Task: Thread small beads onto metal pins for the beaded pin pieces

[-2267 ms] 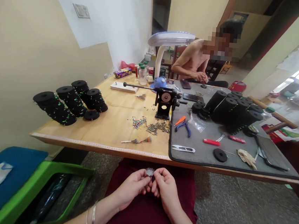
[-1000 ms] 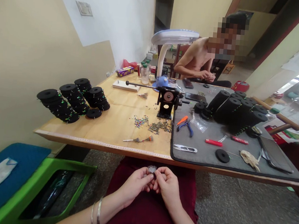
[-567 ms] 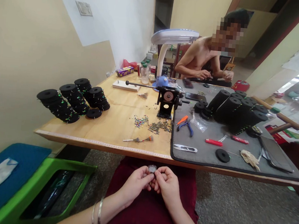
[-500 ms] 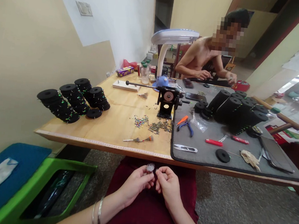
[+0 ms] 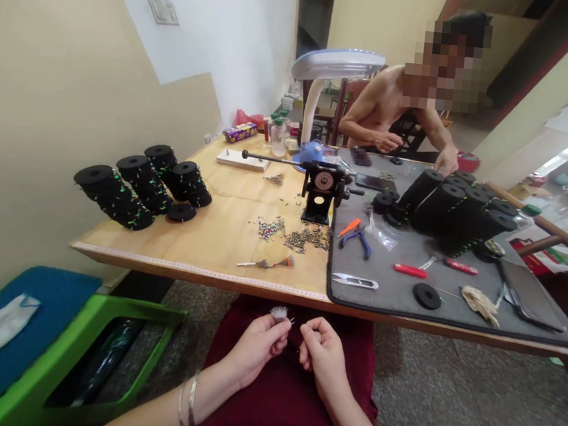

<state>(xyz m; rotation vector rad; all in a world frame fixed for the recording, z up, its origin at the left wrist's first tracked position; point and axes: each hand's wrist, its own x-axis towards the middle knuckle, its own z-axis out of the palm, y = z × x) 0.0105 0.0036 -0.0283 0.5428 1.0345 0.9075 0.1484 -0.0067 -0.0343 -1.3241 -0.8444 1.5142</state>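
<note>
My left hand [image 5: 262, 339] is closed in front of the table edge, above my dark red clothing. Between its thumb and fingers sits a small whitish bundle of fine bristly strands [image 5: 279, 314], fanned out at the top. Beside it, a short gap away, my right hand [image 5: 319, 345] is pinched, thumb against fingers. Whatever it holds, if anything, is too small to make out. On the table ahead lie small brush-like wire bundles [image 5: 276, 263], a heap of tiny metal pieces [image 5: 306, 240] and a scatter of coloured beads [image 5: 269, 228].
A black hand-cranked winder [image 5: 322, 190] stands mid-table before a lamp [image 5: 338, 64]. Stacked black spools [image 5: 115, 197] rise at left, more [image 5: 430, 207] at right. Pliers [image 5: 359, 237], thread snips [image 5: 355, 281] and red-handled tools [image 5: 410, 271] lie on a grey mat [image 5: 386, 303]. A person [image 5: 389, 109] sits opposite.
My hands have drawn slightly apart, the bundle staying in the left. The person opposite has lowered one hand toward the table. The view has shifted a little.
</note>
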